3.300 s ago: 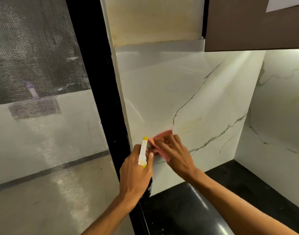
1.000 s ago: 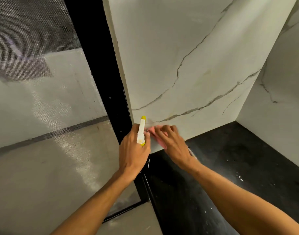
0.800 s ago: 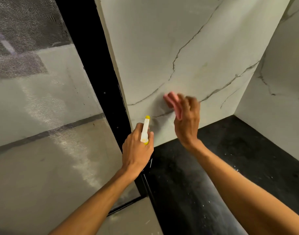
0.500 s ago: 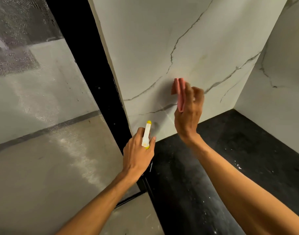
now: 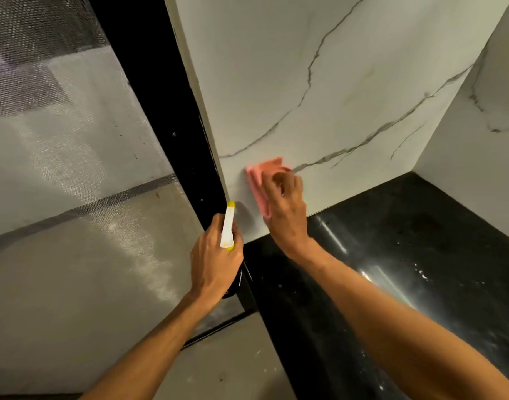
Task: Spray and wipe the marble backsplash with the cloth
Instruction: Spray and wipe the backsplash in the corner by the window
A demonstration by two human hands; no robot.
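Both hands are busy — right hand (image 5: 285,209) presses the pink cloth (image 5: 262,180) flat on the marble backsplash (image 5: 276,82), left hand (image 5: 215,258) at seven o'clock grips the spray bottle (image 5: 228,226) — wiping now; next, likely sweeping toward three o'clock.

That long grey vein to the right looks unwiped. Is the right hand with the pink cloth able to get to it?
Probably yes: the right hand presses the pink cloth against the white marble backsplash beside the grey vein, nothing between.

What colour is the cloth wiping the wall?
Pink. The cloth shows in the head view, pressed on the marble by the right hand.
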